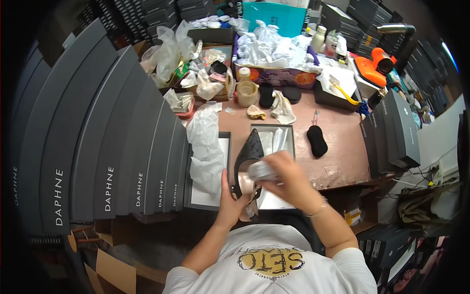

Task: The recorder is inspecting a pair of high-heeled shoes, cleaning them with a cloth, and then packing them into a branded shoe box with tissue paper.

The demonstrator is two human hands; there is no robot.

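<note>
A black pointed-toe shoe point(248, 149) with a pale insole points away from me above the near part of the table. My left hand point(229, 204) grips it by the heel end. In my right hand point(290, 182) is a whitish wad point(262, 171), which looks like crumpled paper or cloth, right at the shoe's opening. The hand is slightly blurred. Beneath lies an open grey shoebox point(293, 134) with white paper packing inside. A crumpled sheet of white tissue paper point(203, 152) lies over the other grey box part point(226, 134) on the left.
Tall stacks of grey shoeboxes point(93, 137) rise on the left; more boxes point(404, 130) stand at the right. A black oval pad point(317, 141) lies right of the shoebox. Behind are a jar point(246, 93), cloths point(283, 108), a carton of paper wads point(274, 76) and an orange tool point(370, 71).
</note>
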